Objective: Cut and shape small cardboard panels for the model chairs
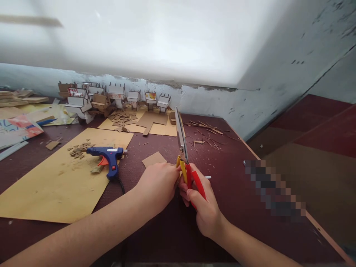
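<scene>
My right hand (207, 207) is closed round the red handles of a pair of scissors (180, 139), whose blades point up and away from me. Yellow grips show just below the blades. My left hand (158, 185) is closed right beside the yellow grips, its fingers mostly turned away; what it holds, if anything, is hidden. A piece of brown cardboard (154, 159) lies on the table just beyond my left hand. The small white end of something (208, 177) shows past my right hand.
A blue glue gun (111, 157) lies on a yellow sheet (66, 185) at the left, near small cardboard scraps (79, 149). Small cardboard models (116, 92) stand along the wall. Thin strips (208, 128) lie at the back right. The table edge (319, 230) runs down the right.
</scene>
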### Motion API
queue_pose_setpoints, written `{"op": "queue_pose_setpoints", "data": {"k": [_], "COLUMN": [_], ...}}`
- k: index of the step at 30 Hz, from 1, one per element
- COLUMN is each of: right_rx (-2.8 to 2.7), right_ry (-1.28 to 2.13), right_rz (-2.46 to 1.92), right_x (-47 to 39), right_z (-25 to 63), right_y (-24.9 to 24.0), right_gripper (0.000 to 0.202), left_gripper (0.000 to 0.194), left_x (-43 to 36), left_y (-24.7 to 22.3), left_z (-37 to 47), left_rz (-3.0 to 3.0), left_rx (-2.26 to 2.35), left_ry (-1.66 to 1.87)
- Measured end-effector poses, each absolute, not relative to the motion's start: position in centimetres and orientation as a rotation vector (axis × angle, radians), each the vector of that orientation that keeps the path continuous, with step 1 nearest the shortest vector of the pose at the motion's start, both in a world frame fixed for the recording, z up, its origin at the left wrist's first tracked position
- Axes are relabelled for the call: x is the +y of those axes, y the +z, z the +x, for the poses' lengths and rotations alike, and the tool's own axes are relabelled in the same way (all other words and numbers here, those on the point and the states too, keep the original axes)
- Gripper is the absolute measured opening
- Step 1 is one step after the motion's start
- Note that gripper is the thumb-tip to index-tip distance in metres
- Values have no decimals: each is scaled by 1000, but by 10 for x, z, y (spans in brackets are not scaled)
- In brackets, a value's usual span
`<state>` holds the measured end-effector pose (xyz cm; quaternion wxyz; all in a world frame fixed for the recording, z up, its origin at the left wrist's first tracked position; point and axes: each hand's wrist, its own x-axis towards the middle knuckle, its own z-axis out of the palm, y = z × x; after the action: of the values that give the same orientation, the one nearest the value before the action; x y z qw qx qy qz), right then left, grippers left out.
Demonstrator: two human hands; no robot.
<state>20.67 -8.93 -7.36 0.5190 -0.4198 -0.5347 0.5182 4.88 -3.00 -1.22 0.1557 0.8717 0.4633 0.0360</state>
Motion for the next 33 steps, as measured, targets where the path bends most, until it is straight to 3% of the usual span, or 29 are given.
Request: {"op": "queue_pose_setpoints", "data": {"k": [7,33], "right_rx": [-1319,-1269], "right_ry": [1284,1332], "right_rz": [-933,-863], "right_x": [-82,-46], "right_z": [202,194], "right_y": [-63,-52], "right_gripper": [26,22], "left_gripper": [17,21], "left_x": [-31,-21], "left_y": [-9,-3], "left_z": [51,42], "left_rz": [2506,2506], "left_rx": [1319,1349], "left_ry": [101,92]}}
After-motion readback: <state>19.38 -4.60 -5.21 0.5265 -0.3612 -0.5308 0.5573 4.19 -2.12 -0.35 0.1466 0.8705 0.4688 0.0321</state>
